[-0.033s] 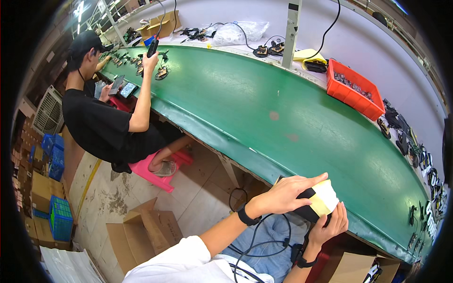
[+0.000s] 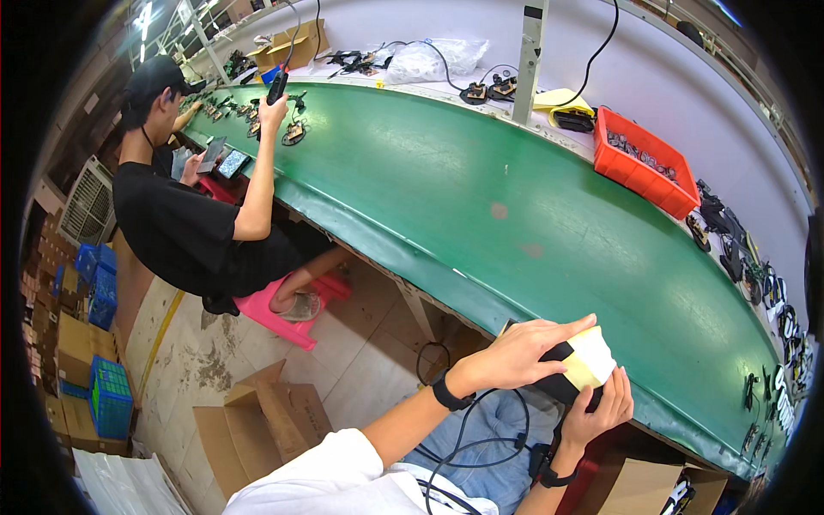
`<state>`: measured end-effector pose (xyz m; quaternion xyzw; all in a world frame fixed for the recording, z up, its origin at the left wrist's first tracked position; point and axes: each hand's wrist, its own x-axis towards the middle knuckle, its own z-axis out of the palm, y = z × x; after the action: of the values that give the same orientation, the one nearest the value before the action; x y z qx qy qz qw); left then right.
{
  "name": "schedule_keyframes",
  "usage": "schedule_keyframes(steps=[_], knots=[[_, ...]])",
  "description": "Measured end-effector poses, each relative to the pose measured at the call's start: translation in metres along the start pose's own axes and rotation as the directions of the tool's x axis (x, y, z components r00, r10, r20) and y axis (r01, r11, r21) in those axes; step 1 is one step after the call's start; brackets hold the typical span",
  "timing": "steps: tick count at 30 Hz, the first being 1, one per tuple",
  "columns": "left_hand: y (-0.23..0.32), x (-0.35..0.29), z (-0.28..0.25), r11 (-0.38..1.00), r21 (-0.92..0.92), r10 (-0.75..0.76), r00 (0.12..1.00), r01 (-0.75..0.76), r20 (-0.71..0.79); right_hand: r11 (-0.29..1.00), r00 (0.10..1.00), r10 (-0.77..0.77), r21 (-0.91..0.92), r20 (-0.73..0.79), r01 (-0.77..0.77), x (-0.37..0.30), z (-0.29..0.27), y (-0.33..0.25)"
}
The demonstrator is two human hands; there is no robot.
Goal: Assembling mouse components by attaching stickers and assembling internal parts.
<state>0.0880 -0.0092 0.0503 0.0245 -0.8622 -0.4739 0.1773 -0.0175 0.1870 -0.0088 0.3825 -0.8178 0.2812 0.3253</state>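
At the bench's near edge I hold a pale yellow and white object with a black part (image 2: pixel 590 359), its exact kind unclear. My left hand (image 2: pixel 525 350) lies over its left side, with index finger and thumb stretched along it. The fingers of my right hand (image 2: pixel 603 403) curl against its right lower edge. Part of the object is hidden beneath my hands. Black wristbands (image 2: pixel 448 393) circle both wrists, and a black cable (image 2: pixel 481 464) loops across my lap below.
A green bench top (image 2: pixel 412 172) stretches away to the left. A red bin (image 2: pixel 645 163) of small parts stands at its far side. Black cabled parts (image 2: pixel 755 275) line the right edge. To the left, a person in black (image 2: pixel 184 223) sits on a pink stool (image 2: pixel 279 318); a cardboard box (image 2: pixel 266 425) lies open on the floor.
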Motion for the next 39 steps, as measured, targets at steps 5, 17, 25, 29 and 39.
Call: schedule_keyframes(steps=[5,17,25,29,39], knots=[[0.000,0.001,0.000,1.000,0.004,0.027,1.000,-0.027,0.003,1.000,1.000,0.014,-0.002,0.004,-0.014,0.000,0.000,0.000],[0.001,0.000,0.000,0.995,0.017,0.101,0.993,-0.100,-0.066,1.000,1.000,0.009,0.003,0.012,-0.009,0.001,0.000,-0.001],[0.009,0.002,-0.001,1.000,-0.011,0.029,0.998,-0.029,-0.062,1.000,1.000,0.018,0.018,0.019,-0.018,0.000,0.000,0.002],[0.008,0.002,-0.001,0.999,-0.033,0.039,0.997,-0.041,-0.063,1.000,0.999,-0.022,0.013,0.037,0.022,0.002,-0.003,0.001],[0.010,0.003,-0.006,0.997,-0.046,0.060,0.998,-0.061,-0.011,1.000,0.998,0.004,0.018,0.062,-0.005,-0.001,-0.003,0.003]])
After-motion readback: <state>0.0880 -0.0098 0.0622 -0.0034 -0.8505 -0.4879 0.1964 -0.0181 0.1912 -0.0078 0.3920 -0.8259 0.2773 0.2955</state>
